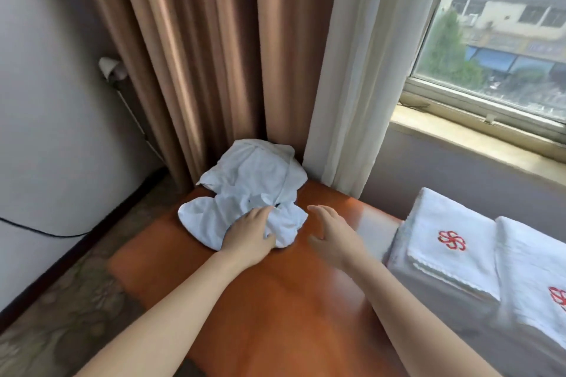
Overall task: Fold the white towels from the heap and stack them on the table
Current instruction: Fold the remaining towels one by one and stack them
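Hands at the heap (249, 180): left hand (248, 236) tight on it (right hand (333, 232) spread beside).

I list the table (275, 300) top as wood-look, reddish-brown, smooth and glossy enough to carry window glare. The heap of white towels (251, 180) I list as thin, crumpled, matt cloth, and the folded towels (450, 217) as thicker, nubby terry with scalloped edging and a red stitched emblem (451, 240). I note the brown curtain (190, 55) as smooth cloth with a soft sheen, the white curtain (367, 70) as matt cloth, the wall (46, 101) as matt paint, and the carpet (76, 285) as dull, patterned pile.
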Available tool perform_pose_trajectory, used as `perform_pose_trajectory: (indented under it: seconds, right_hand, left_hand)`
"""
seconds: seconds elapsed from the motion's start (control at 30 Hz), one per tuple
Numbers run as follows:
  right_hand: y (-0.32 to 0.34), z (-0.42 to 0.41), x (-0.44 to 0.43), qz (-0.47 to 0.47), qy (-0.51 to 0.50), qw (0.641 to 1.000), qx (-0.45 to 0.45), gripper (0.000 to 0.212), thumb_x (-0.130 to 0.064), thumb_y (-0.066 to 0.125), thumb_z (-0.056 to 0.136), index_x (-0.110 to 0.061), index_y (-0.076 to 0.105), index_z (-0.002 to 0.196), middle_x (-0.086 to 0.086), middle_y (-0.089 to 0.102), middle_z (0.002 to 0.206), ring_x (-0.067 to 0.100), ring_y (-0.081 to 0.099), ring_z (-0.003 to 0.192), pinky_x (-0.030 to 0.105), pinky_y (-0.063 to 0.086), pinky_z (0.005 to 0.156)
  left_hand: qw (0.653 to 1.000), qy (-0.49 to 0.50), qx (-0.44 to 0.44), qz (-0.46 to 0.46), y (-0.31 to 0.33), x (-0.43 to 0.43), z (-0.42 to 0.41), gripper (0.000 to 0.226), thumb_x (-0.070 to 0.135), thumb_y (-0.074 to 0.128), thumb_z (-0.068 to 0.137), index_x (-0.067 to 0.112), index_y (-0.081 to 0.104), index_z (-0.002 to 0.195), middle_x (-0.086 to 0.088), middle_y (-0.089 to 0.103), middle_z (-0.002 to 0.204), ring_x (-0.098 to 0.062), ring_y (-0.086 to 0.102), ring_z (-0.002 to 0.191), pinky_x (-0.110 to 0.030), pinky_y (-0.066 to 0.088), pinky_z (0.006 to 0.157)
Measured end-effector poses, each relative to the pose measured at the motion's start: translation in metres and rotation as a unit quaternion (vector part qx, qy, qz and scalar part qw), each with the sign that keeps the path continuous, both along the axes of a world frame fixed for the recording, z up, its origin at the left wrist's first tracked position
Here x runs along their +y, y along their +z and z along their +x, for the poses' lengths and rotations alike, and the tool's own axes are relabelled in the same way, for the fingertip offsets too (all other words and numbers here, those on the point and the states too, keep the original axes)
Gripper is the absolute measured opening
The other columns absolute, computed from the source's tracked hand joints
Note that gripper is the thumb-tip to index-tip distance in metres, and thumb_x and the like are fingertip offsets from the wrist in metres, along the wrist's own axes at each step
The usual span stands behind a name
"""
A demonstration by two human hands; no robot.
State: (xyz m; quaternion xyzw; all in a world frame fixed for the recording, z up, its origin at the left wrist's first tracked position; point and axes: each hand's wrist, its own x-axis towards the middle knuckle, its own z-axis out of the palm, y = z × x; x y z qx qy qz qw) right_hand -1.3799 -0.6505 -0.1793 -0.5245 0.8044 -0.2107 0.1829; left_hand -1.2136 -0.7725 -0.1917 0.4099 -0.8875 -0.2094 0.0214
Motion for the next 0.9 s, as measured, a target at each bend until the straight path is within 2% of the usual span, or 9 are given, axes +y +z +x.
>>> perform_pose_trajectory:
  seconds: [0.1, 0.27, 0.47, 0.53, 0.6, 0.67, 0.73, 0.8, 0.9]
  right_hand:
    - [-0.01, 0.014, -0.046, 0.025, 0.012, 0.999, -0.02, 0.065, -0.024, 0.056, 0.09, -0.025, 0.033, 0.151, -0.005, 0.031, 0.158, 0.02, 0.036, 0.14, 0.036, 0.041, 0.105]
    - [-0.042, 0.03, -0.109, 0.058, 0.006, 0.997, -0.052, 0.068, -0.02, 0.054, 0.089, -0.024, 0.029, 0.153, -0.005, 0.031, 0.158, 0.019, 0.031, 0.144, 0.034, 0.044, 0.097]
    - [-0.091, 0.037, -0.148, 0.072, -0.017, 0.994, -0.076, 0.079, -0.019, 0.057, 0.088, -0.024, 0.019, 0.157, -0.003, 0.031, 0.158, 0.017, 0.03, 0.144, 0.031, 0.043, 0.099]
    - [-0.108, 0.038, -0.153, 0.072, -0.025, 0.994, -0.078, 0.079, -0.022, 0.06, 0.087, -0.024, 0.021, 0.156, -0.003, 0.037, 0.154, 0.018, 0.036, 0.14, 0.033, 0.045, 0.096]
    - [-0.125, 0.041, -0.151, 0.075, -0.032, 0.994, -0.079, 0.076, -0.029, 0.062, 0.087, -0.026, 0.025, 0.153, -0.006, 0.043, 0.145, 0.017, 0.044, 0.129, 0.032, 0.047, 0.084]
    - [-0.142, 0.048, -0.144, 0.069, -0.028, 0.995, -0.071, 0.06, -0.036, 0.063, 0.088, -0.033, 0.038, 0.142, -0.011, 0.049, 0.124, 0.015, 0.047, 0.11, 0.028, 0.04, 0.07]
    - [-0.157, 0.054, -0.134, 0.047, -0.028, 0.996, -0.067, 0.021, -0.037, 0.062, 0.088, -0.046, 0.049, 0.102, -0.015, 0.049, 0.093, 0.01, 0.042, 0.092, 0.023, 0.033, 0.062]
    - [-0.171, 0.055, -0.124, 0.002, -0.043, 0.995, -0.084, 0.034, -0.03, 0.062, 0.088, -0.045, 0.037, 0.071, -0.013, 0.045, 0.072, 0.003, 0.037, 0.082, 0.023, 0.028, 0.056]
    - [-0.181, 0.054, -0.107, -0.037, -0.05, 0.993, -0.096, 0.043, -0.024, 0.061, 0.089, -0.036, 0.028, 0.063, -0.012, 0.04, 0.064, -0.004, 0.04, 0.081, 0.028, 0.028, 0.052]
  left_hand:
    - [0.999, 0.02, -0.027, 0.005, -0.01, -0.045, 0.021, 0.067, 0.033, 0.05, 0.096, 0.028, 0.02, 0.155, 0.002, 0.031, 0.158, -0.023, 0.038, 0.14, -0.038, 0.04, 0.107]
    - [0.999, 0.003, -0.046, 0.007, -0.04, -0.103, 0.03, 0.066, 0.033, 0.049, 0.097, 0.028, 0.02, 0.155, 0.003, 0.03, 0.156, -0.022, 0.034, 0.141, -0.035, 0.037, 0.107]
    - [0.998, -0.046, -0.041, -0.003, -0.09, -0.135, 0.018, 0.071, 0.03, 0.052, 0.098, 0.025, 0.012, 0.157, 0.005, 0.0, 0.165, -0.019, -0.001, 0.152, -0.038, 0.013, 0.121]
    - [0.999, -0.046, -0.028, -0.007, -0.107, -0.136, 0.016, 0.071, 0.032, 0.053, 0.097, 0.027, 0.015, 0.156, 0.005, 0.003, 0.164, -0.02, 0.006, 0.15, -0.038, 0.015, 0.121]
    - [1.0, -0.019, -0.007, -0.004, -0.124, -0.133, 0.018, 0.07, 0.036, 0.056, 0.095, 0.03, 0.019, 0.155, 0.005, 0.015, 0.157, -0.021, 0.025, 0.143, -0.034, 0.029, 0.116]
    - [1.0, 0.013, 0.007, -0.01, -0.14, -0.126, 0.022, 0.068, 0.039, 0.057, 0.092, 0.032, 0.025, 0.152, 0.004, 0.027, 0.147, -0.018, 0.037, 0.133, -0.029, 0.037, 0.108]
    - [0.999, 0.035, 0.017, -0.038, -0.154, -0.114, 0.026, 0.063, 0.04, 0.059, 0.091, 0.032, 0.035, 0.148, 0.004, 0.036, 0.138, -0.017, 0.041, 0.127, -0.027, 0.039, 0.105]
    - [0.996, 0.051, 0.026, -0.068, -0.165, -0.101, 0.027, 0.056, 0.038, 0.059, 0.09, 0.032, 0.042, 0.143, 0.004, 0.04, 0.131, -0.018, 0.043, 0.122, -0.027, 0.039, 0.103]
    - [0.991, 0.078, 0.039, -0.103, -0.175, -0.082, 0.025, 0.05, 0.034, 0.063, 0.088, 0.03, 0.051, 0.136, 0.002, 0.045, 0.124, -0.021, 0.047, 0.117, -0.032, 0.04, 0.104]
